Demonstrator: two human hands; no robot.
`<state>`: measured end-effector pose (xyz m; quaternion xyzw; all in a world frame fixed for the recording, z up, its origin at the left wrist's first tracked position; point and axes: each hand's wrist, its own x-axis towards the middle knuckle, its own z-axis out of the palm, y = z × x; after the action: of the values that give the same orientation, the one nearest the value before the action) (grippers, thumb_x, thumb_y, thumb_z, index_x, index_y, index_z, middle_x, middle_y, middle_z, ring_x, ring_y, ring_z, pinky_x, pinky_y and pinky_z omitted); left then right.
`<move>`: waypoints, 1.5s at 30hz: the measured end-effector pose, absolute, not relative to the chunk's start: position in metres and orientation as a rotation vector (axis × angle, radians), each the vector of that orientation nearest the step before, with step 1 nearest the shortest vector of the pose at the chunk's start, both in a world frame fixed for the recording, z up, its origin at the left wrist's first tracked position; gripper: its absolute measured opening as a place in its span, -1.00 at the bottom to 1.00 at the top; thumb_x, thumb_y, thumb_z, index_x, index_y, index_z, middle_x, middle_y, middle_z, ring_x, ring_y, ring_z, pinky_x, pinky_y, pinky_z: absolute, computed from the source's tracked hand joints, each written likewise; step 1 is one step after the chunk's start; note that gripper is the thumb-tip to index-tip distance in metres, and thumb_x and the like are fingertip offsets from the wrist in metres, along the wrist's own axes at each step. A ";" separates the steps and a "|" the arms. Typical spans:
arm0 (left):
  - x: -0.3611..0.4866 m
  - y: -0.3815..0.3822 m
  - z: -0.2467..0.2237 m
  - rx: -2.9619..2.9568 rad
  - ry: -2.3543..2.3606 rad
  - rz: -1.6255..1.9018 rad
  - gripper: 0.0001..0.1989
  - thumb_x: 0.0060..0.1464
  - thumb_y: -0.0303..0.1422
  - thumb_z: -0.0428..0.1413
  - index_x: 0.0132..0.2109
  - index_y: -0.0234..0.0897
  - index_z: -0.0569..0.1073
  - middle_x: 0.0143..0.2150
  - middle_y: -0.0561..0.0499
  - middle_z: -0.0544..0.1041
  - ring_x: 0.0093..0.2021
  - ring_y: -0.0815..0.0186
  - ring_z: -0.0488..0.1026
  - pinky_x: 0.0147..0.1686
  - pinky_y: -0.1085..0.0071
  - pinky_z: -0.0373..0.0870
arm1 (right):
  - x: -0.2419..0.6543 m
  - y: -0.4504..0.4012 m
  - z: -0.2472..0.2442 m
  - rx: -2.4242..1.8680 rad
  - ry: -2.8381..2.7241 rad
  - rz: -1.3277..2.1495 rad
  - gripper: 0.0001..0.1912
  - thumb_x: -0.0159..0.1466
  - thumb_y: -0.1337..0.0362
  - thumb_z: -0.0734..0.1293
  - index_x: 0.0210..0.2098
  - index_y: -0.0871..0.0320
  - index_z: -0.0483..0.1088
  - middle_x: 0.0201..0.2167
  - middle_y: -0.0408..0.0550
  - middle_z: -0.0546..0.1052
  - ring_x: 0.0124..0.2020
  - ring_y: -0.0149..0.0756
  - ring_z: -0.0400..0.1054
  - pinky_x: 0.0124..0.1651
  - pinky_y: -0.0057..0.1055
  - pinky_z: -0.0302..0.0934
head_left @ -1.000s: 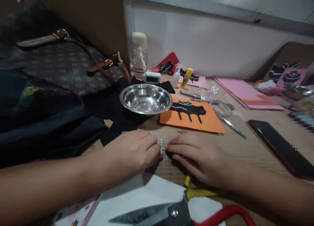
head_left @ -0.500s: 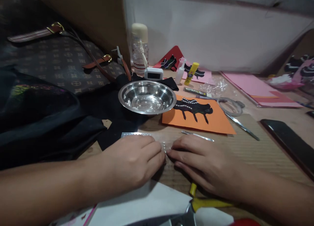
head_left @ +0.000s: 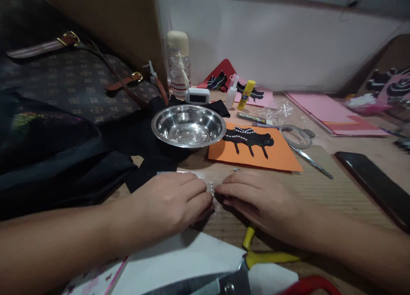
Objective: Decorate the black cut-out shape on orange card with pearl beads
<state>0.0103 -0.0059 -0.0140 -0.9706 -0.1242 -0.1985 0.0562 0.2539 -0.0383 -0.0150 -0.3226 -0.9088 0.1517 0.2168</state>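
A clear sheet with a short row of small pearl beads [head_left: 212, 190] lies between my two hands, low over the table. My left hand [head_left: 171, 203] is closed on the sheet, its fingers curled down and covering most of it. From the other side my right hand [head_left: 256, 199] has its fingertips pinched together at the edge of the bead row. What exactly sits under its fingertips is hidden. Behind the hands lies an orange card [head_left: 221, 155] bearing a black paper shape [head_left: 256, 140] trimmed with rows of pearl beads. A steel bowl [head_left: 156, 132] beside the card holds a few loose beads.
Yellow- and red-handled scissors [head_left: 229, 282] lie on white paper [head_left: 179, 256] in front. Tweezers [head_left: 312, 161], a tape roll [head_left: 285, 137], glue stick [head_left: 246, 95] and glue bottle [head_left: 231, 96] stand or lie behind. A phone [head_left: 371, 184] is at right, a bag [head_left: 96, 89] at left.
The whole view has shifted slightly. My right hand now covers most of the slim metal tool behind it. Both hands stay close together at the beads, and more of the scissors shows.
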 end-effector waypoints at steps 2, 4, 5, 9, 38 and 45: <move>0.011 -0.005 -0.014 -2.948 -0.389 -0.594 -0.72 0.37 -0.46 -0.08 -0.21 -0.34 0.51 -0.38 -0.03 0.51 -0.40 0.27 0.41 -0.42 0.36 0.35 | 0.249 -0.033 -0.011 -0.903 -2.557 0.442 -0.77 0.47 0.32 0.18 -0.04 0.13 0.45 -0.22 -0.04 0.52 -0.20 -0.26 0.38 -0.16 -0.32 0.31; 0.011 -0.004 -0.015 -2.942 -0.381 -0.618 -0.73 0.37 -0.45 -0.08 -0.20 -0.35 0.51 -0.37 -0.03 0.50 -0.40 0.26 0.40 -0.43 0.35 0.34 | 0.245 -0.028 -0.008 -0.913 -2.598 0.454 -0.80 0.46 0.35 0.19 -0.11 0.13 0.45 -0.23 -0.05 0.51 -0.21 -0.28 0.36 -0.16 -0.34 0.29; 0.011 -0.004 -0.016 -2.945 -0.377 -0.626 -0.74 0.36 -0.45 -0.06 -0.21 -0.36 0.51 -0.37 -0.03 0.49 -0.41 0.26 0.38 -0.44 0.34 0.33 | 0.243 -0.026 -0.008 -0.922 -2.609 0.467 -0.83 0.45 0.36 0.21 -0.13 0.14 0.45 -0.22 -0.06 0.50 -0.21 -0.29 0.36 -0.16 -0.36 0.29; 0.006 -0.003 -0.017 -2.998 -0.378 -0.629 -0.79 0.34 -0.43 -0.01 -0.22 -0.37 0.50 -0.38 -0.01 0.46 -0.41 0.25 0.36 -0.43 0.32 0.32 | 0.244 -0.020 -0.014 -0.938 -2.545 0.542 -0.87 0.41 0.42 0.26 -0.14 0.15 0.44 -0.22 -0.07 0.51 -0.19 -0.31 0.37 -0.13 -0.37 0.28; 0.014 0.006 -0.025 -3.098 -0.585 -0.765 -0.78 0.40 -0.35 -0.06 -0.11 -0.36 0.45 -0.29 -0.03 0.55 -0.33 0.28 0.49 -0.32 0.38 0.41 | 0.247 -0.018 -0.021 -0.863 -2.490 0.497 -0.82 0.43 0.38 0.25 -0.08 0.22 0.49 -0.18 -0.01 0.55 -0.14 -0.31 0.40 -0.04 -0.39 0.29; 0.014 0.006 -0.023 -3.111 -0.631 -0.773 -0.82 0.38 -0.36 -0.01 -0.14 -0.34 0.44 -0.29 0.01 0.56 -0.33 0.31 0.50 -0.32 0.42 0.38 | 0.243 -0.016 -0.022 -0.916 -2.468 0.524 -0.84 0.39 0.39 0.32 -0.08 0.23 0.52 -0.19 0.00 0.54 -0.15 -0.29 0.40 -0.06 -0.38 0.29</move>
<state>0.0137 0.0063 -0.0233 -0.9504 -0.1927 -0.2361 -0.0627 0.2427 -0.0161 -0.0220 -0.3323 -0.8956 0.1902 0.2267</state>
